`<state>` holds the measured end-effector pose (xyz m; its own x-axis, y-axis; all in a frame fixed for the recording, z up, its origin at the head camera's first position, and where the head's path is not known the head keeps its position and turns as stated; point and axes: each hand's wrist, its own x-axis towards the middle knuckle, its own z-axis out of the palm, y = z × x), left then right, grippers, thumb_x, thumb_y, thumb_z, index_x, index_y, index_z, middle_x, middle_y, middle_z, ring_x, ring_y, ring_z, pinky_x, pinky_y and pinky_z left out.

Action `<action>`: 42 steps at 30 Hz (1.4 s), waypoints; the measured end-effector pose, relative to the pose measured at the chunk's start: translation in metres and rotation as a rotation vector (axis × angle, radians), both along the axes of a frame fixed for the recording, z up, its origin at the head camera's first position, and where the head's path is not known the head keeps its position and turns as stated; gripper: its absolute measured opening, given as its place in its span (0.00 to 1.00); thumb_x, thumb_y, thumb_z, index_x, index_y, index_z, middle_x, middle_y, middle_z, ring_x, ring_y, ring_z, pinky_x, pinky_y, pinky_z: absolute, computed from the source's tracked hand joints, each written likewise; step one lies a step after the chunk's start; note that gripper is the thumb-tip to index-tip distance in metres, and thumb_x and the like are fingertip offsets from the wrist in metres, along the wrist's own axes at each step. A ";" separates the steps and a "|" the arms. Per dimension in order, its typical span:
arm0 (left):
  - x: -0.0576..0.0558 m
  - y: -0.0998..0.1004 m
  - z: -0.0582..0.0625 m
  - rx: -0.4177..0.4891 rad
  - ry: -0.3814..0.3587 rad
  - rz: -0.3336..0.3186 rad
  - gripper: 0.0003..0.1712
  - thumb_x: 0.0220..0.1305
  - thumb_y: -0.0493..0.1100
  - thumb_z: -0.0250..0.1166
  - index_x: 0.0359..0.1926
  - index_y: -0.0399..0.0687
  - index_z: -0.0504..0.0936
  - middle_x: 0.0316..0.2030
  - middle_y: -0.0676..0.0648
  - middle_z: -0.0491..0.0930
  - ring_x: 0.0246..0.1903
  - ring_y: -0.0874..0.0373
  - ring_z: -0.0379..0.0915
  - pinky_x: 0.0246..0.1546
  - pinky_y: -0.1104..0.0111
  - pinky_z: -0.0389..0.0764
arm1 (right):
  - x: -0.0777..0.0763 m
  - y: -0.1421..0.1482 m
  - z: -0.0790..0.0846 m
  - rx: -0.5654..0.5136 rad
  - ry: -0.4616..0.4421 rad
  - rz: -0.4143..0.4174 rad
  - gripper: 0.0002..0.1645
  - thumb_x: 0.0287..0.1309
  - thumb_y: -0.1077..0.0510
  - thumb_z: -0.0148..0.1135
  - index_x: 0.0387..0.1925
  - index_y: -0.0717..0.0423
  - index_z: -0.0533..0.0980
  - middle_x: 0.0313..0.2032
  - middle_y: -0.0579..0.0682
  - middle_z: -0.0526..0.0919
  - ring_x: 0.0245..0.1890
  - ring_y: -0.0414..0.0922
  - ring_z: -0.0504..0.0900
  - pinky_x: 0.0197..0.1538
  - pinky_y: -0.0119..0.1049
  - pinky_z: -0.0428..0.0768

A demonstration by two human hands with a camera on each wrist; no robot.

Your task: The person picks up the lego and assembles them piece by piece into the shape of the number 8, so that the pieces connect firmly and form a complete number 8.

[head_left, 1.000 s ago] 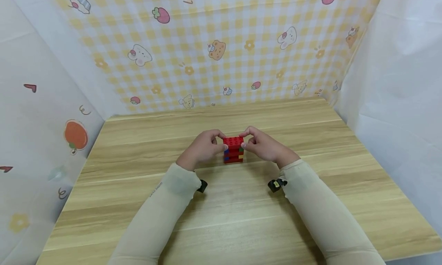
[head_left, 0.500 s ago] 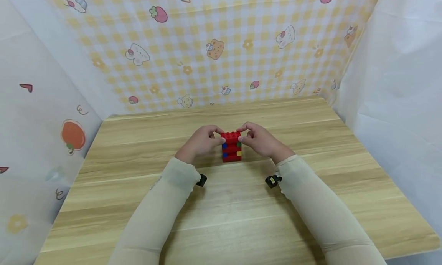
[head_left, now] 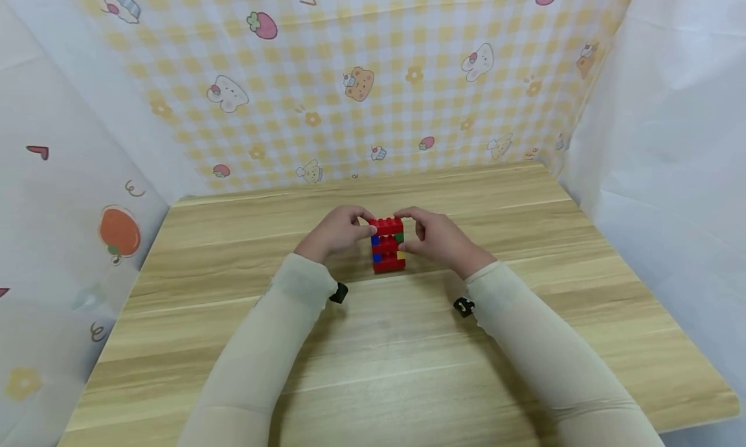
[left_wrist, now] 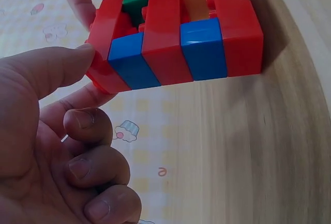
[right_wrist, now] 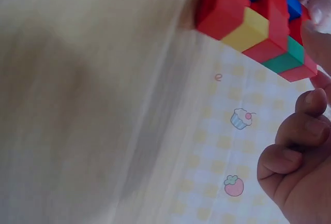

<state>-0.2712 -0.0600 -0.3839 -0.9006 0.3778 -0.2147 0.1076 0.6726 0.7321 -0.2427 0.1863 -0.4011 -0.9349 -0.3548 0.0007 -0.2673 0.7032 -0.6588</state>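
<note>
A small tower of toy building blocks point(head_left: 388, 245) stands on the wooden table between both hands. It has three long red bricks, with blue blocks point(left_wrist: 202, 49) between them on the left. On the right are a green block point(right_wrist: 284, 61) above and a yellow block point(right_wrist: 248, 30) below. My left hand point(head_left: 339, 230) pinches the top red brick's left end between thumb and forefinger; its other fingers curl free. My right hand point(head_left: 441, 241) is at the tower's right side, forefinger at the top corner and thumb lower, spread apart. Whether that thumb touches is unclear.
The wooden table point(head_left: 384, 363) extends around the tower. Behind it hangs a yellow checked cloth point(head_left: 384, 52) with cartoon prints. White sheets point(head_left: 670, 142) rise at both sides. A small black device point(head_left: 463, 306) sits under each wrist.
The tower has tipped back, showing more of its front and less of its top. My right thumb has moved down from the top brick, and the left hand keeps its pinch.
</note>
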 end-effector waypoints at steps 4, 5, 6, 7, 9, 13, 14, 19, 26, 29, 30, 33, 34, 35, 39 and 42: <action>-0.002 -0.001 0.001 0.018 -0.040 0.013 0.16 0.76 0.51 0.65 0.58 0.52 0.83 0.42 0.44 0.76 0.42 0.48 0.70 0.40 0.60 0.74 | 0.002 -0.001 -0.002 0.064 0.011 0.017 0.42 0.60 0.52 0.79 0.73 0.39 0.70 0.27 0.49 0.70 0.26 0.46 0.69 0.31 0.39 0.69; -0.003 -0.001 0.001 0.023 -0.048 0.016 0.16 0.76 0.51 0.64 0.58 0.53 0.83 0.43 0.44 0.76 0.42 0.48 0.70 0.41 0.59 0.74 | 0.003 -0.002 -0.002 0.075 0.005 0.015 0.43 0.60 0.52 0.79 0.74 0.39 0.69 0.27 0.49 0.71 0.26 0.47 0.69 0.30 0.39 0.69; -0.003 -0.001 0.001 0.024 -0.054 0.019 0.15 0.76 0.51 0.64 0.58 0.53 0.83 0.43 0.44 0.76 0.43 0.48 0.70 0.41 0.59 0.74 | 0.003 -0.002 -0.002 0.088 -0.002 0.014 0.45 0.59 0.52 0.79 0.75 0.38 0.68 0.28 0.49 0.72 0.26 0.47 0.70 0.30 0.39 0.70; -0.004 -0.001 0.001 0.028 -0.059 0.022 0.15 0.76 0.51 0.64 0.58 0.53 0.83 0.43 0.44 0.76 0.43 0.48 0.70 0.41 0.60 0.74 | 0.003 -0.003 -0.002 0.105 -0.009 0.013 0.47 0.59 0.52 0.80 0.76 0.38 0.67 0.29 0.50 0.73 0.27 0.47 0.71 0.30 0.39 0.71; -0.005 -0.001 0.000 0.041 -0.069 0.028 0.15 0.76 0.51 0.63 0.57 0.53 0.83 0.43 0.44 0.76 0.42 0.48 0.70 0.40 0.60 0.74 | 0.003 -0.004 -0.003 0.138 -0.026 0.010 0.51 0.57 0.51 0.81 0.77 0.36 0.63 0.32 0.51 0.76 0.30 0.49 0.73 0.32 0.40 0.74; -0.006 -0.001 -0.002 0.070 -0.082 0.046 0.14 0.76 0.50 0.63 0.57 0.52 0.83 0.43 0.44 0.75 0.42 0.48 0.70 0.40 0.60 0.74 | 0.002 -0.006 -0.007 0.198 -0.044 0.004 0.59 0.54 0.49 0.84 0.80 0.35 0.58 0.43 0.53 0.82 0.39 0.51 0.79 0.41 0.44 0.82; -0.007 -0.001 -0.003 0.075 -0.085 0.050 0.14 0.77 0.50 0.63 0.57 0.52 0.83 0.43 0.44 0.75 0.43 0.48 0.70 0.41 0.60 0.74 | 0.002 -0.006 -0.009 0.210 -0.043 0.004 0.61 0.53 0.49 0.84 0.81 0.35 0.57 0.45 0.53 0.82 0.42 0.51 0.79 0.44 0.45 0.83; -0.010 -0.001 -0.011 0.100 -0.092 0.062 0.15 0.77 0.51 0.64 0.58 0.51 0.83 0.44 0.43 0.76 0.45 0.48 0.70 0.44 0.58 0.74 | 0.001 -0.008 -0.014 0.247 -0.020 0.012 0.65 0.51 0.50 0.85 0.82 0.38 0.53 0.49 0.54 0.83 0.45 0.52 0.81 0.49 0.49 0.84; -0.003 0.001 -0.018 0.089 -0.012 0.068 0.25 0.75 0.52 0.66 0.68 0.51 0.78 0.34 0.46 0.73 0.33 0.51 0.69 0.34 0.63 0.72 | -0.001 -0.011 -0.015 0.272 -0.006 0.008 0.64 0.52 0.51 0.85 0.80 0.38 0.53 0.43 0.52 0.82 0.39 0.51 0.80 0.42 0.44 0.83; 0.005 0.002 -0.016 0.037 0.052 0.046 0.34 0.71 0.53 0.70 0.74 0.54 0.72 0.31 0.46 0.71 0.28 0.51 0.68 0.30 0.62 0.71 | 0.000 -0.012 -0.013 0.273 -0.012 0.009 0.64 0.52 0.51 0.84 0.80 0.39 0.52 0.41 0.52 0.81 0.37 0.51 0.79 0.40 0.43 0.82; 0.009 0.002 -0.015 0.015 0.069 0.043 0.37 0.70 0.53 0.72 0.75 0.56 0.70 0.32 0.46 0.72 0.29 0.51 0.68 0.30 0.62 0.72 | 0.000 -0.012 -0.013 0.272 -0.017 0.008 0.64 0.52 0.51 0.84 0.80 0.39 0.52 0.40 0.52 0.81 0.36 0.51 0.78 0.40 0.43 0.81; 0.017 0.003 -0.013 -0.072 0.102 0.028 0.42 0.67 0.53 0.74 0.78 0.61 0.66 0.36 0.46 0.76 0.35 0.49 0.72 0.34 0.59 0.77 | 0.000 -0.012 -0.011 0.268 -0.035 0.000 0.63 0.53 0.52 0.84 0.80 0.39 0.51 0.40 0.53 0.81 0.36 0.51 0.78 0.40 0.42 0.81; 0.019 0.003 -0.013 -0.100 0.105 0.023 0.43 0.67 0.53 0.74 0.78 0.62 0.65 0.39 0.46 0.78 0.37 0.48 0.74 0.38 0.57 0.79 | 0.000 -0.012 -0.011 0.267 -0.041 -0.004 0.63 0.53 0.52 0.84 0.80 0.39 0.51 0.40 0.53 0.81 0.37 0.51 0.78 0.40 0.42 0.81; 0.021 0.004 -0.013 -0.129 0.113 0.018 0.44 0.67 0.53 0.74 0.79 0.63 0.64 0.42 0.46 0.80 0.40 0.48 0.75 0.41 0.56 0.81 | 0.000 -0.012 -0.011 0.264 -0.049 -0.007 0.63 0.54 0.52 0.83 0.81 0.39 0.51 0.41 0.53 0.81 0.38 0.51 0.78 0.41 0.43 0.81; 0.026 0.007 -0.014 -0.203 0.122 0.013 0.49 0.65 0.52 0.77 0.80 0.66 0.61 0.53 0.46 0.85 0.45 0.49 0.80 0.53 0.51 0.84 | -0.001 -0.012 -0.011 0.252 -0.073 -0.018 0.63 0.54 0.53 0.83 0.81 0.38 0.51 0.43 0.53 0.82 0.40 0.52 0.79 0.44 0.44 0.83; 0.030 0.010 -0.015 -0.243 0.107 0.012 0.53 0.63 0.52 0.78 0.82 0.67 0.57 0.48 0.47 0.87 0.39 0.50 0.81 0.52 0.52 0.84 | -0.002 -0.012 -0.012 0.246 -0.077 -0.017 0.63 0.54 0.53 0.83 0.81 0.38 0.51 0.44 0.54 0.82 0.41 0.52 0.80 0.44 0.44 0.83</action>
